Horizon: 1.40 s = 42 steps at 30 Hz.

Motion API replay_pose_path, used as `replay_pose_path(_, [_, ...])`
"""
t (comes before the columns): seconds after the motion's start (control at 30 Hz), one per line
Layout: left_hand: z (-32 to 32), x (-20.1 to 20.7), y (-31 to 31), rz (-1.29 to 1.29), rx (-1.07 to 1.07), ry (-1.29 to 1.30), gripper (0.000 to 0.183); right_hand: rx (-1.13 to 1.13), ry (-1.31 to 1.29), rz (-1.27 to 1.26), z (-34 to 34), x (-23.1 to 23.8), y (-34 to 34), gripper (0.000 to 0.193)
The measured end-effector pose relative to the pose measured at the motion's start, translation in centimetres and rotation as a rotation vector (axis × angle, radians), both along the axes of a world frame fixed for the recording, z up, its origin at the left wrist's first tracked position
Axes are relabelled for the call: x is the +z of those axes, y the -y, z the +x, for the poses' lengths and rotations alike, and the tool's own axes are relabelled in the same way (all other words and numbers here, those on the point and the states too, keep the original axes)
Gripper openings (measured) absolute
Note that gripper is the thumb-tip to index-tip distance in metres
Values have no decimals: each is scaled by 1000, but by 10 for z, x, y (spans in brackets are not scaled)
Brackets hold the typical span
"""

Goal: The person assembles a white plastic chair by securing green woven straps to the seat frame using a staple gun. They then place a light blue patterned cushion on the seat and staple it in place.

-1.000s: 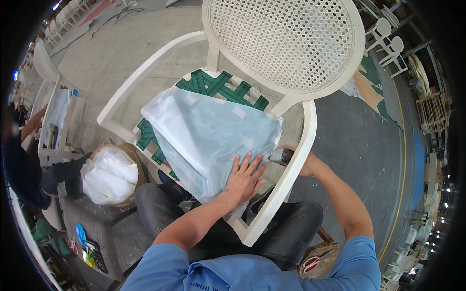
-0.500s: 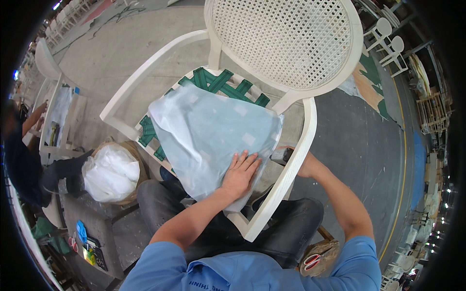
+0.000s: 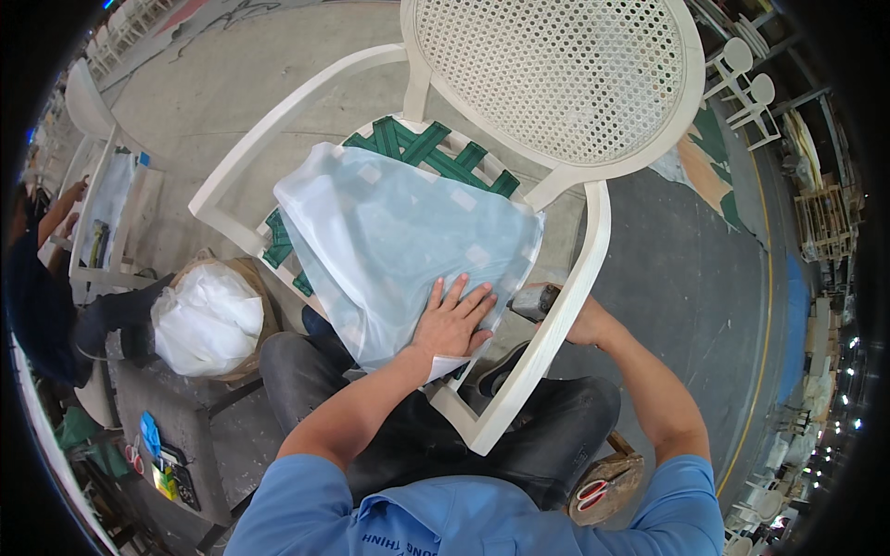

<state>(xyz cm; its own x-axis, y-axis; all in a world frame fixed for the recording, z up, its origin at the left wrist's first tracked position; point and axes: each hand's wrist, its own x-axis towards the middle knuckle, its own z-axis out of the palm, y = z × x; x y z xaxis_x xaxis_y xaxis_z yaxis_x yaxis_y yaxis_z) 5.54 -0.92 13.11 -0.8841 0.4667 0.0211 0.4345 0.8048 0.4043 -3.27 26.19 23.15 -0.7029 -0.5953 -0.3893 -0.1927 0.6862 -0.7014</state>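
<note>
A white armchair (image 3: 575, 278) with a perforated round back stands in front of me. Its seat is woven from green webbing (image 3: 422, 148). A pale translucent sheet (image 3: 399, 232) lies spread over the seat. My left hand (image 3: 451, 320) presses flat on the near edge of the sheet, fingers spread. My right hand (image 3: 579, 324) is mostly hidden behind the right armrest and grips a dark tool (image 3: 535, 302) beside the seat edge.
A basket holding a white bag (image 3: 206, 320) stands at the left by my knee. A grey stool (image 3: 176, 426) with small blue and yellow items is at lower left. Another person (image 3: 42, 287) works at a white frame at far left. More white chairs stand at upper right.
The sheet lies a little more spread over the seat. My left hand has stayed pressed on its near edge, and my right hand has stayed by the armrest with the tool.
</note>
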Motion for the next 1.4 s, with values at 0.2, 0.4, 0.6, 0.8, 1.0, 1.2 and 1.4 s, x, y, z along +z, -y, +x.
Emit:
replay_pose_path(0.2, [0, -2, 1, 23, -9, -43, 72, -14, 38, 124, 4, -17, 3, 70])
replay_pose_path(0.4, [0, 3, 5, -29, -29, -13, 76, -19, 81, 192, 4, -13, 11, 70])
replay_pose_path(0.6, [12, 2, 12, -76, -70, 1, 81, -25, 81, 124, 19, -11, 9, 72])
replay_pose_path(0.8, [13, -2, 15, -79, -78, -13, 82, -26, 111, 124, 26, -9, 16, 70])
replay_pose_path(1.0, [12, 2, 16, -95, -102, 38, 84, -35, 92, 181, 37, -14, 20, 69])
replay_pose_path(1.2, [20, 1, 33, -11, -164, 44, 87, -51, 126, 150, 44, -9, 23, 72])
replay_pose_path(1.4, [24, 6, 40, -36, -174, 65, 94, 38, 156, 142, 60, -8, 28, 74])
